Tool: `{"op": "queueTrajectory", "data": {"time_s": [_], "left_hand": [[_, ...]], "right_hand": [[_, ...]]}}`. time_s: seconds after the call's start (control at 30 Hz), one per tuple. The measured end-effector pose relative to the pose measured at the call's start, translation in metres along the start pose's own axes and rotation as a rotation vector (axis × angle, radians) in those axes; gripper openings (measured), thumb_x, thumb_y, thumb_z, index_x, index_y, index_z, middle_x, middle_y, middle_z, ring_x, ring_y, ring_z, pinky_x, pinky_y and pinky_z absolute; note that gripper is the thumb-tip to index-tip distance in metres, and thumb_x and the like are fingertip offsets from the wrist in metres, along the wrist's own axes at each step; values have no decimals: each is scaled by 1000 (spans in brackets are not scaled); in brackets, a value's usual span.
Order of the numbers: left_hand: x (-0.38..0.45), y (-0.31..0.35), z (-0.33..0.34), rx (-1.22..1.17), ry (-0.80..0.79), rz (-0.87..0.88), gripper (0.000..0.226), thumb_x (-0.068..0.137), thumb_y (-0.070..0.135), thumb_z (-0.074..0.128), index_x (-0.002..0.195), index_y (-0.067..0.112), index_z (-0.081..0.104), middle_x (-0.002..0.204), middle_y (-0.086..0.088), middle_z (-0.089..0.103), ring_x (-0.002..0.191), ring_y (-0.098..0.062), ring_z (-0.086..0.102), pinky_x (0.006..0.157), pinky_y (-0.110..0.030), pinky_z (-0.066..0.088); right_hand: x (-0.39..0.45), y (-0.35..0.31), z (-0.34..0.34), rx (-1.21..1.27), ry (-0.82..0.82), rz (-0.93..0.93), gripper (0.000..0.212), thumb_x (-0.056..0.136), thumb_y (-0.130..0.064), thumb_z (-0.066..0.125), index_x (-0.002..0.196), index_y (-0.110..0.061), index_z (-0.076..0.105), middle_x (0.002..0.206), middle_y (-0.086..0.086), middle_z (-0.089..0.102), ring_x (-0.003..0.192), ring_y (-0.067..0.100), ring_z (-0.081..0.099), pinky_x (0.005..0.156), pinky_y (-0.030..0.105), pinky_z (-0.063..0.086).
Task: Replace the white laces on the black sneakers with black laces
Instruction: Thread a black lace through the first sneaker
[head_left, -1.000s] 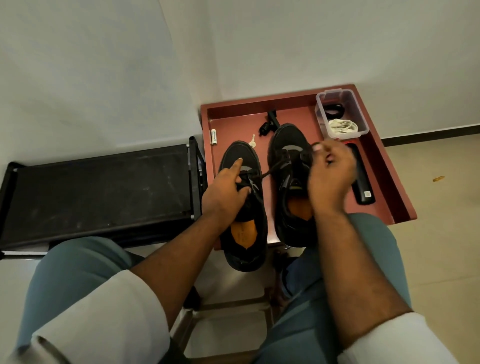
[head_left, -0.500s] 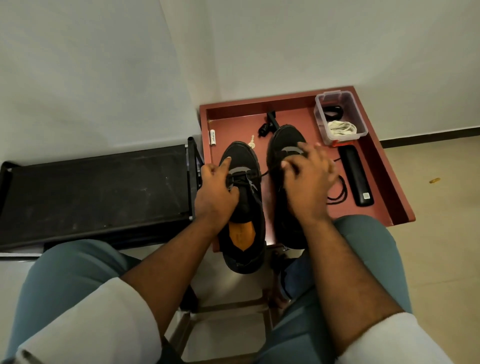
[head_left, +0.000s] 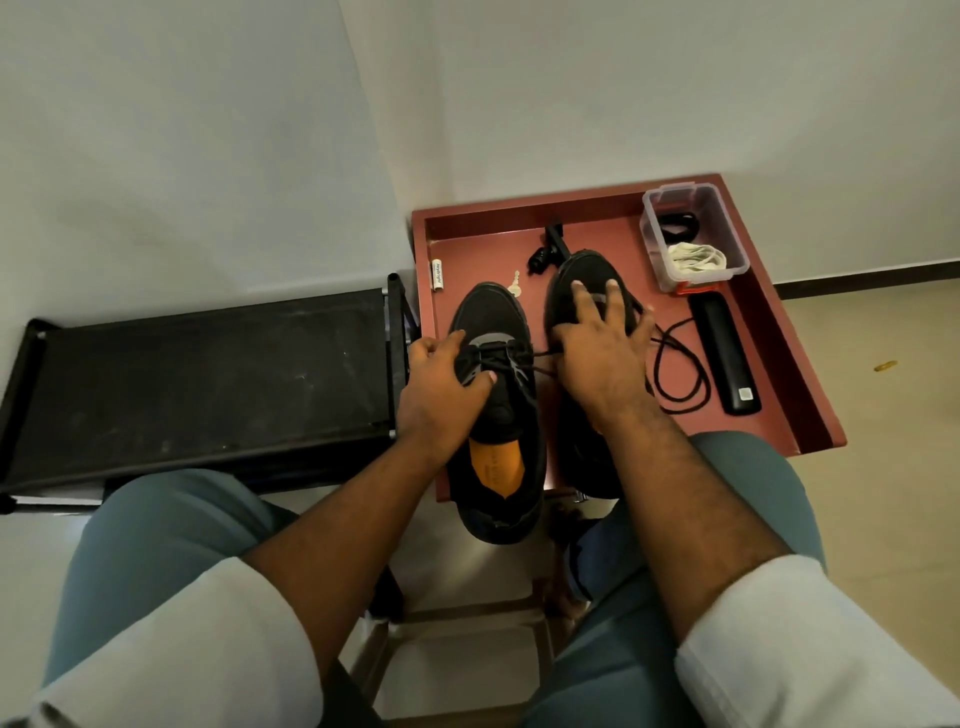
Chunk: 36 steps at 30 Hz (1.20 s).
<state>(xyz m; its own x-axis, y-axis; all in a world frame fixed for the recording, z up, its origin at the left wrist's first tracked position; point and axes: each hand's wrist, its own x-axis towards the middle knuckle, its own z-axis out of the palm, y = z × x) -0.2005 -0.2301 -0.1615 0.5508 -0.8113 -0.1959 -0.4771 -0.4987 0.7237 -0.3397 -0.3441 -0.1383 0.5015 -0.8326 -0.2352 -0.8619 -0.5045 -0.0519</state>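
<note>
Two black sneakers stand side by side on a red tray table (head_left: 613, 236). The left sneaker (head_left: 493, 457) has an orange insole and a black lace through its front eyelets. My left hand (head_left: 439, 387) grips this shoe across the laced part, thumb on the tongue. My right hand (head_left: 602, 348) lies flat on the right sneaker (head_left: 584, 275) with fingers spread. A loose black lace (head_left: 680, 364) runs from under that hand and loops on the tray. White laces (head_left: 693, 258) lie bundled in a clear plastic box (head_left: 652, 228).
A black remote-like bar (head_left: 724, 353), a small key (head_left: 514, 285), a white tube (head_left: 438, 274) and a small black object (head_left: 545, 252) lie on the tray. A black bench (head_left: 197, 384) stands to the left. My knees frame the bottom of the view.
My right hand let go of the lace it held up, and now lies flat on the right sneaker. The lace dropped in a loop on the tray. My left hand shifted to grip the left shoe.
</note>
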Motion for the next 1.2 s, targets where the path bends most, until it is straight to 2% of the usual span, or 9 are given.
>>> {"op": "queueTrajectory", "data": {"time_s": [0.1, 0.23, 0.37, 0.47, 0.67, 0.8, 0.97, 1.07, 1.2], "left_hand": [[-3, 3, -2, -28, 43, 16, 50, 88, 35, 67, 133, 19, 54, 125, 1, 43, 104, -12, 54, 86, -23, 48], [-18, 20, -6, -332, 88, 59, 15, 93, 25, 64, 89, 11, 69, 85, -3, 65, 75, -15, 64, 69, -30, 57], [-42, 54, -18, -895, -256, -218, 30, 103, 38, 44, 103, 16, 65, 84, -5, 66, 40, -13, 45, 39, -22, 34], [-59, 64, -22, -1157, -572, -343, 49, 100, 59, 25, 90, 30, 63, 78, 5, 63, 41, -9, 40, 42, -21, 31], [-71, 37, -43, -829, -468, -251, 28, 87, 34, 60, 100, 11, 69, 66, -3, 50, 43, -8, 35, 41, -18, 24], [-63, 25, -60, -672, -212, -265, 19, 94, 16, 61, 91, -1, 69, 51, 5, 51, 37, 1, 44, 39, -11, 35], [-49, 33, -64, -470, -308, -97, 19, 87, 22, 71, 89, 4, 74, 85, -22, 71, 71, -34, 63, 74, -36, 56], [-41, 32, -67, -407, -321, -68, 18, 87, 21, 71, 87, 3, 74, 86, -27, 68, 67, -20, 59, 67, -25, 53], [-34, 15, -83, -347, -239, -116, 15, 86, 19, 71, 86, 5, 74, 69, -11, 68, 56, -7, 55, 58, -18, 48]], "right_hand": [[-4, -2, -12, 23, 61, 51, 21, 92, -31, 58, 111, -28, 65, 146, 5, 45, 143, 32, 26, 112, 66, 5], [-27, -17, -51, 681, 92, 13, 35, 96, -24, 57, 131, -25, 48, 86, -2, 63, 83, 14, 61, 93, 31, 42], [-53, -33, -81, 1672, -160, -137, 28, 100, -3, 45, 119, -16, 62, 102, 7, 70, 80, 18, 64, 71, 30, 54], [-59, -36, -80, 1851, -149, -186, 28, 98, 3, 46, 114, -9, 65, 115, 12, 70, 92, 23, 69, 80, 35, 57], [-46, -5, -61, 1706, 295, 211, 19, 90, -1, 63, 105, -10, 70, 97, 11, 74, 88, 22, 72, 84, 40, 59], [-51, 17, -41, 651, 168, 126, 40, 95, -35, 57, 135, -31, 54, 116, 0, 70, 103, 17, 66, 89, 41, 56], [-65, -21, -33, 787, -104, -263, 24, 91, -22, 66, 114, -23, 72, 96, -7, 72, 90, 5, 66, 87, 35, 55], [-55, -8, -22, 821, 48, -132, 12, 92, -22, 64, 98, -18, 75, 92, -5, 71, 89, 8, 65, 84, 31, 53], [-51, 23, -24, 606, 343, 108, 24, 92, -23, 64, 116, -19, 68, 112, 0, 61, 107, 20, 58, 89, 28, 45]]}}
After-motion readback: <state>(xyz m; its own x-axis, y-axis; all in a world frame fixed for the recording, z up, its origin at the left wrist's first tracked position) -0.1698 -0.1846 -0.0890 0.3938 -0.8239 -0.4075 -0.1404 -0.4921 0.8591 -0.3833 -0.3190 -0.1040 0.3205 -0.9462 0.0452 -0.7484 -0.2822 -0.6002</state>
